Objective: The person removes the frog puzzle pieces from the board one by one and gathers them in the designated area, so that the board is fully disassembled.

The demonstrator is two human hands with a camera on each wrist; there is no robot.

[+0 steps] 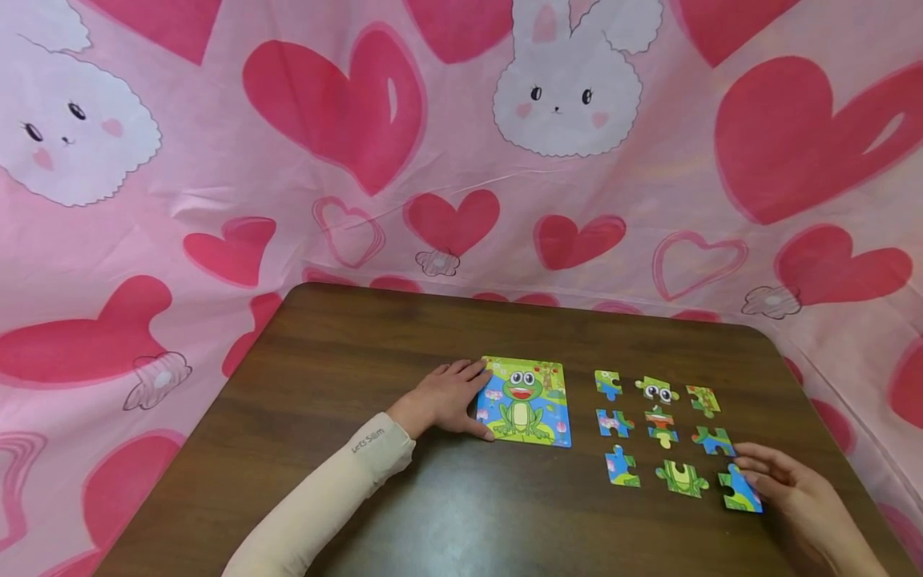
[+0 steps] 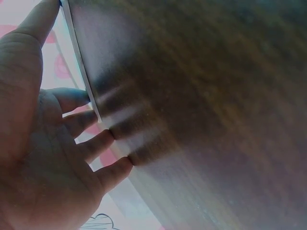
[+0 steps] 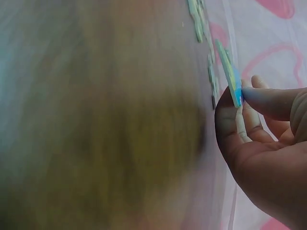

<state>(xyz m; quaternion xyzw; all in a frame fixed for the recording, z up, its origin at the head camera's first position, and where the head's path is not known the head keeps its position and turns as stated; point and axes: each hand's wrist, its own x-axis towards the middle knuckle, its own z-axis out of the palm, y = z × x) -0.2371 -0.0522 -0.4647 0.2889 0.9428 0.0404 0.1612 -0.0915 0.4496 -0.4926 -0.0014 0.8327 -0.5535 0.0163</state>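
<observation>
In the head view, a puzzle board (image 1: 523,410) printed with a green frog lies flat on the table. My left hand (image 1: 449,398) rests at its left side, fingers spread, thumb by the lower corner. The left wrist view shows the thumb and a fingertip at the board's thin edge (image 2: 80,55). At the lower right of the loose pieces, my right hand (image 1: 799,490) pinches a blue and green puzzle piece (image 1: 744,493). Seen from the right wrist, this piece (image 3: 230,74) is tilted up off the table between thumb and forefinger.
Several other frog puzzle pieces lie apart in rough rows right of the board, among them the eyes piece (image 1: 657,393) and the belly piece (image 1: 682,478). The brown wooden table (image 1: 404,497) ends at a pink heart-print cloth (image 1: 461,152) behind.
</observation>
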